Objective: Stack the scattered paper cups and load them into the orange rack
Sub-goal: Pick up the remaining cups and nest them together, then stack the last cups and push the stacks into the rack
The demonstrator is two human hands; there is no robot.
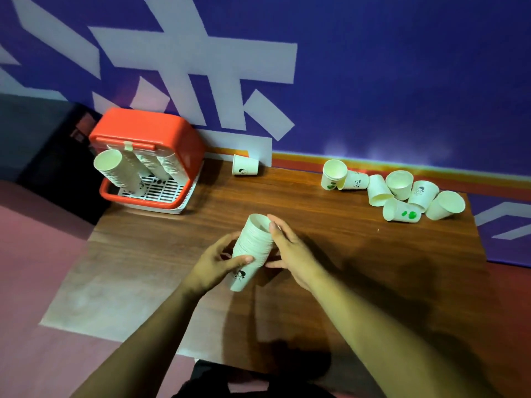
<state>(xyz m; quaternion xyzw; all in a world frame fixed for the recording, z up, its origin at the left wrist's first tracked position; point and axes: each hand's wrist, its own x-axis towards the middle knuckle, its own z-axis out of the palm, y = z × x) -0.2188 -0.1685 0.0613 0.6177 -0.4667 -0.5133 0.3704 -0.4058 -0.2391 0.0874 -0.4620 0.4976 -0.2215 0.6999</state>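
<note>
A tall stack of white paper cups [253,248] leans over the middle of the wooden table [344,282], mouth facing away from me. My left hand [215,262] grips its lower part, thumb across the front. My right hand [290,251] presses flat against the stack's right side. The orange rack [161,130] stands at the table's far left corner and holds several cup stacks [123,173] leaning in its slots. Several loose cups [402,193] lie scattered at the far right, and one cup [244,165] lies on its side by the wall.
A purple wall with white shapes [201,67] runs behind the table. The rack's white grille tray [163,191] juts forward. Red floor [28,254] lies off the table's left edge. The table's right edge [477,231] is close behind the scattered cups.
</note>
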